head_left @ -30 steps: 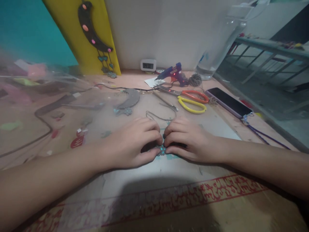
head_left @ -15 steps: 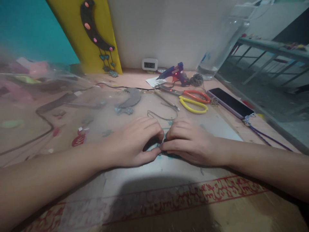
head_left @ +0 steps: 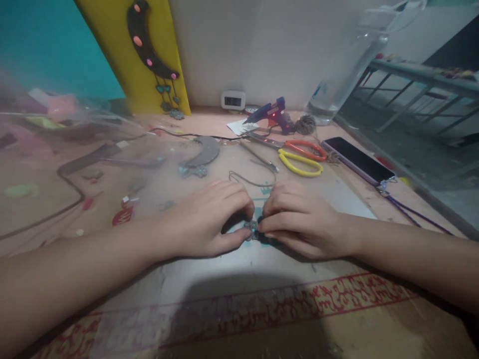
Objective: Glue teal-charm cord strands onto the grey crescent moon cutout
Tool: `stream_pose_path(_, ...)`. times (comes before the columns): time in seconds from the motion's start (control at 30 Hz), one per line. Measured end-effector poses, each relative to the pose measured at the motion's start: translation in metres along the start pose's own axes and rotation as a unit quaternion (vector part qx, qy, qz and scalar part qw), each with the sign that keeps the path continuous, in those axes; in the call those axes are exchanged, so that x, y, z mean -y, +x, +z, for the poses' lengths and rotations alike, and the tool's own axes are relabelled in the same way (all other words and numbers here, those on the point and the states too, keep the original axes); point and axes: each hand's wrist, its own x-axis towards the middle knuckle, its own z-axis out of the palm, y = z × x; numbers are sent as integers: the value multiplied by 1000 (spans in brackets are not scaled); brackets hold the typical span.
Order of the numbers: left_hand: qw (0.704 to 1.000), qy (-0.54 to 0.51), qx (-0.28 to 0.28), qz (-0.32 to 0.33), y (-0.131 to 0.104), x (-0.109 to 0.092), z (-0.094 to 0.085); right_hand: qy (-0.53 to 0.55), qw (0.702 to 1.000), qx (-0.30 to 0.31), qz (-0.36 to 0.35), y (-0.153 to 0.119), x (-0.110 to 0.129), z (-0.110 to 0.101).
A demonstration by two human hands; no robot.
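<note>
Near middle of table (head_left: 209, 115), left hand (head_left: 209, 217) pinching small grey ornament (head_left: 253, 230) with turquoise spot; right hand (head_left: 305, 219) curling close at its other side, contact impossible to tell. Ornament already showing shape and colour; plain grey crescent (head_left: 207, 151) beyond hands showing no pink dots, unlike dark crescent (head_left: 144, 45) with hanging pieces. Phone (head_left: 357, 159) lining right edge, glue gun (head_left: 275, 110) sitting toward far edge. Scissors (head_left: 267, 140) crowding far side; more elbow room opening on near side.
</note>
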Motion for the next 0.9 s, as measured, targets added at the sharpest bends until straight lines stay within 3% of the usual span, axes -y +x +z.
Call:
stream_pose_path(0.2,1000,6,-7,-1,0,0,2,-14,999,38,-6,0,0,2)
stream_pose_path(0.47,999,15,-14,42,-1,2,0,37,995,-33,90,-2,-6,1)
stream_pose_path(0.7,998,-23,13,61,2,4,-1,61,970,-109,209,-3,-14,1)
stream_pose_path(0.9,997,-35,17,59,3,1,-2,69,976,-88,189,-3,-15,0)
